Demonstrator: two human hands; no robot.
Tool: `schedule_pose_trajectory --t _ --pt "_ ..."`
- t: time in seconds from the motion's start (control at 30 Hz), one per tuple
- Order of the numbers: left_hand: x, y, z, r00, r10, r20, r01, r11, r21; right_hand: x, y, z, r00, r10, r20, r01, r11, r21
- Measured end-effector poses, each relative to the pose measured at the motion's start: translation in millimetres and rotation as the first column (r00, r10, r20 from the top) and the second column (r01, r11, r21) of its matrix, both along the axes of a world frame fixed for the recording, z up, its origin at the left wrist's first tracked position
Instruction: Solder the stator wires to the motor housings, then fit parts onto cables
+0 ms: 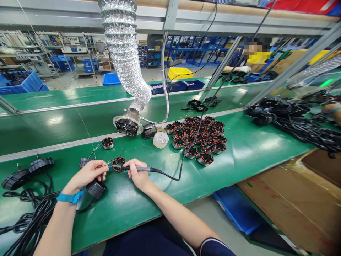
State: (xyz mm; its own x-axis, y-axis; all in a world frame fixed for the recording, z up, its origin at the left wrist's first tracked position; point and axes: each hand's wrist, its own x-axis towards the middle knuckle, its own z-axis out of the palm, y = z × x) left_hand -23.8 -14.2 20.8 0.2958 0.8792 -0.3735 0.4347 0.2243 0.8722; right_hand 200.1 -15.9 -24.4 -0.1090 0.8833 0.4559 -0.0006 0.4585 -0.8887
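Navy-sleeved right arm (181, 220) partly hides bench edge (202, 196), stators (210, 138) beyond.

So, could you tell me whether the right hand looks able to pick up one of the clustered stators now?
Probably not as things stand: the right hand holds the soldering iron, whose cord also crosses in front of the clustered stators.

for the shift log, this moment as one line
left hand: thin wires | right hand: soldering iron | between hands: wound ring
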Motion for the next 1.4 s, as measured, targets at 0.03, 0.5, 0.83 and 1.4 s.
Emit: schedule_pose_trajectory --t 0.03,0.5,0.83,1.4 --pt "0 0 -0.1 1.000 -0.002 0.001 0.002 1.000 0.001 0 0 0.0 1.000 0.004 -0.001 -0.003 1.000 0.006" --pt "0 0 1.5 1.000 0.000 0.000 0.000 1.000 0.001 1 1 -2.3 0.990 -0.109 -0.095 0.108 0.994 -0.016" --pt "0 0 1.4 1.000 -0.001 0.001 0.001 1.000 -0.011 1 1 -1.6 0.986 -0.129 -0.105 0.123 0.991 -0.061" --pt "-14 10 -22.4 0.994 -0.054 -0.098 0.054 0.999 0.000 -3 9 -11.6 0.986 -0.164 0.013 0.164 0.986 0.012"
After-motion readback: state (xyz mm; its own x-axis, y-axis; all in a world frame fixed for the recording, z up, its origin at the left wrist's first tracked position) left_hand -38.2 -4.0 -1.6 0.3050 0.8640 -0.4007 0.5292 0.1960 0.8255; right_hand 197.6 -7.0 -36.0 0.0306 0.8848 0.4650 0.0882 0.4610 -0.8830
